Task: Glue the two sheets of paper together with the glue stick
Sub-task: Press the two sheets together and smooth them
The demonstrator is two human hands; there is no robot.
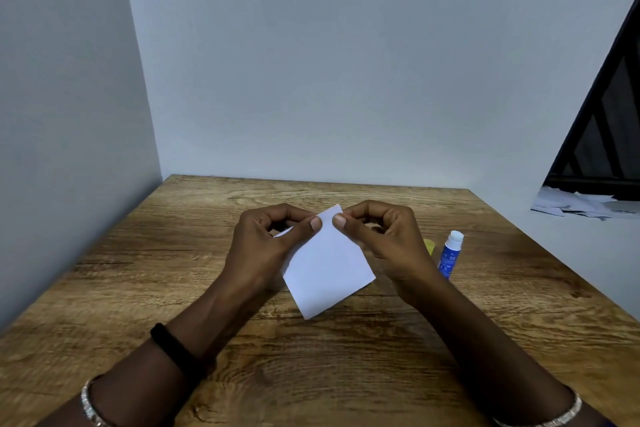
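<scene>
Both hands hold white paper [327, 267] above the middle of the wooden table [346, 357]. My left hand [270, 243] and my right hand [377, 236] pinch its top corner between thumb and fingers, thumbs nearly touching. A second white edge shows behind my left thumb; whether it is a separate sheet I cannot tell. The blue glue stick [449, 255] lies uncapped on the table just right of my right hand, white tip pointing away. Its yellow cap [429, 246] peeks out behind my right hand.
Grey walls close the table at the left and the back. The table's right edge runs diagonally past the glue stick. A dark window frame [606, 135] with scattered paper scraps [581, 206] on its sill is at the far right.
</scene>
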